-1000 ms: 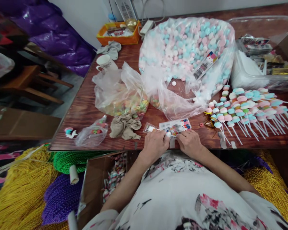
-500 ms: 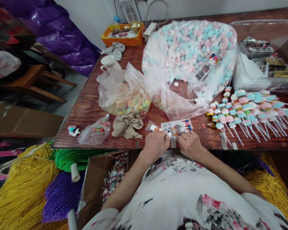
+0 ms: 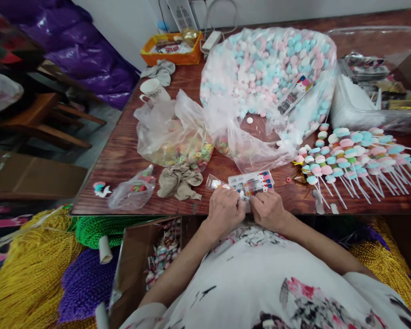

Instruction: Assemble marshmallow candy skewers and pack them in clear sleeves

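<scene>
At the table's front edge, my left hand (image 3: pixel 226 208) is closed around a marshmallow skewer (image 3: pixel 216 183) in a clear wrapper. The wrapper's upper end sticks out beyond my knuckles. My right hand (image 3: pixel 270 211) is closed just beside it, with fingers pinching at the lower end, where a bit of white stick and clear film shows between the hands. What those fingers grip exactly is mostly hidden. Printed clear packets (image 3: pixel 255 183) lie flat just beyond my knuckles.
Pastel marshmallows fill a large plastic bag (image 3: pixel 222 82) behind. Finished skewers (image 3: pixel 349 155) lie piled on the right, before a clear tub (image 3: pixel 349 121). To the left are a bag of ring candies (image 3: pixel 174 151), a crumpled cloth (image 3: pixel 180 181), a small bag (image 3: pixel 132 192) and a mug (image 3: pixel 154 91).
Both hands stay close together at the table edge. My right hand has shifted slightly left toward my left hand. The whole view has moved a little.
</scene>
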`<act>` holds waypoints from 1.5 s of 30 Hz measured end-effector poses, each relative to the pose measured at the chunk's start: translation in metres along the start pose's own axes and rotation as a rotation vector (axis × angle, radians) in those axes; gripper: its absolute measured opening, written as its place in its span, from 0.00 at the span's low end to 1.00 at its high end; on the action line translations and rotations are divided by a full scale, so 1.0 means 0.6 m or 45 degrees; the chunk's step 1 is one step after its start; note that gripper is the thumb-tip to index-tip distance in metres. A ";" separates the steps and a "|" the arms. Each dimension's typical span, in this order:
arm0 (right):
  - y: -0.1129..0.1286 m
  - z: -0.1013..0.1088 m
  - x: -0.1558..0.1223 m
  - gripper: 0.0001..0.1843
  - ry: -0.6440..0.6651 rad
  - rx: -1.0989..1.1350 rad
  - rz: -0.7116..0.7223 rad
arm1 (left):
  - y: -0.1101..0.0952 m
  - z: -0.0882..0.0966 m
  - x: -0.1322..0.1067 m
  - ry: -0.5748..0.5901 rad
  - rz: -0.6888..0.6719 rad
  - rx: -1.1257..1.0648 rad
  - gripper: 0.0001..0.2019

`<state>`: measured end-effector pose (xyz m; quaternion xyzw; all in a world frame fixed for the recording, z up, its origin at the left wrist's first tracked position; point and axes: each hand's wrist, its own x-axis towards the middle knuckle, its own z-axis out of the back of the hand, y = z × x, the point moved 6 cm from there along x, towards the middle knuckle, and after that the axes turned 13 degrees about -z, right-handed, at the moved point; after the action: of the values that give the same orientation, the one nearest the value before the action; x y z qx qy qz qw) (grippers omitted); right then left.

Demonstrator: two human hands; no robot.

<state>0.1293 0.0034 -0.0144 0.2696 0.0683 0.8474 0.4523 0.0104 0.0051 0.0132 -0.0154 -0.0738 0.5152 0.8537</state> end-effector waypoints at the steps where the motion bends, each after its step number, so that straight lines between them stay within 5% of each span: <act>1: 0.001 0.000 0.000 0.09 -0.007 0.015 -0.001 | -0.004 0.000 0.000 -0.019 -0.022 -0.001 0.11; 10: -0.022 -0.016 0.008 0.11 0.112 0.520 -0.377 | -0.024 -0.012 -0.002 -0.195 -0.106 -0.030 0.12; 16: -0.012 -0.011 0.019 0.10 0.025 0.246 -0.185 | 0.006 0.017 -0.011 -0.270 -0.071 -0.559 0.15; 20: -0.022 0.015 0.036 0.10 -0.009 0.315 -0.173 | 0.036 0.067 -0.006 -0.207 -0.156 -0.479 0.09; 22: -0.025 0.033 0.050 0.09 0.027 0.395 -0.179 | 0.047 0.075 -0.001 -0.113 -0.208 -0.245 0.17; 29: 0.005 0.043 0.097 0.10 0.443 0.173 -0.131 | 0.060 0.019 0.009 0.112 -0.211 -0.078 0.09; 34: 0.043 0.028 0.117 0.08 0.529 -0.073 -0.020 | 0.061 -0.002 0.015 0.066 -0.129 -0.493 0.06; 37: 0.047 0.040 0.130 0.09 0.469 0.109 0.030 | 0.078 0.002 0.008 0.004 -0.002 -0.900 0.07; 40: 0.039 0.063 0.146 0.11 0.375 0.446 0.032 | 0.086 0.010 -0.004 0.000 0.094 -1.289 0.21; 45: 0.043 0.079 0.174 0.11 0.425 0.635 0.019 | 0.077 0.041 -0.017 0.008 0.054 -1.613 0.31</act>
<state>0.0886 0.0660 0.0761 0.2298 0.3456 0.8404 0.3484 -0.0385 0.0168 0.0319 -0.5206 -0.3615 0.3885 0.6688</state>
